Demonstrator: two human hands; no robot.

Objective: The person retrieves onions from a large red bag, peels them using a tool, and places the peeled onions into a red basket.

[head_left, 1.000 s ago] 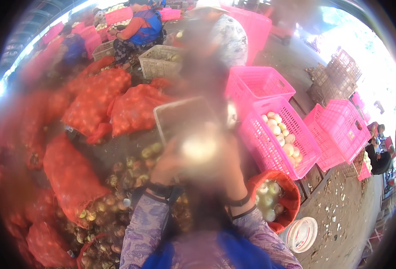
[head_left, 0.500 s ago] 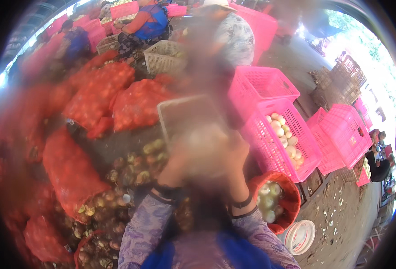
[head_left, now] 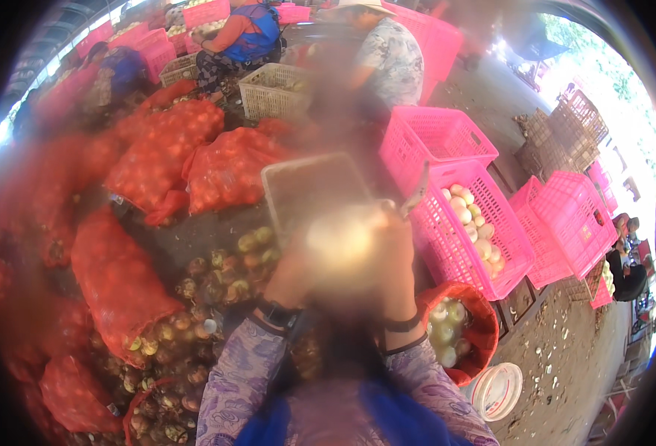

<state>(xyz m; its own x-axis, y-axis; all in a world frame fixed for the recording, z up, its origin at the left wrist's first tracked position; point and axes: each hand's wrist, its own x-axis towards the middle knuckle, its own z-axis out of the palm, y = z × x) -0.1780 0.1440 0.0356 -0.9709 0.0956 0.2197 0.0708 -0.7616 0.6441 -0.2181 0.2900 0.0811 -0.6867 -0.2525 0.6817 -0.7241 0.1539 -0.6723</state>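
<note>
A blurred haze covers the middle. My left hand (head_left: 291, 264) curls round a pale, round object (head_left: 343, 241) that looks like a peeled onion. My right hand (head_left: 391, 253) grips a knife (head_left: 420, 189), its blade tilted up, against the same object. Just beyond both hands stands a pale plastic crate (head_left: 268, 182), its contents blurred. Below left, loose onions (head_left: 231, 271) lie piled on the ground. Right of my right hand, a pink crate (head_left: 510, 245) holds peeled onions, and a red-lined container (head_left: 484, 334) holds more. My fingertips are hard to make out.
Red mesh sacks (head_left: 120, 275) of onions crowd the left. Co-workers (head_left: 387, 63) sit ahead among crates (head_left: 257, 97). Several pink crates (head_left: 569, 223) and stacked beige crates (head_left: 566, 130) stand right. A white bucket (head_left: 499, 390) sits at lower right, beside scattered peel.
The pale round object shows brighter than half a second ago. The knife blade now sticks up above my right hand. Both hands have shifted only slightly rightward since a second ago.
</note>
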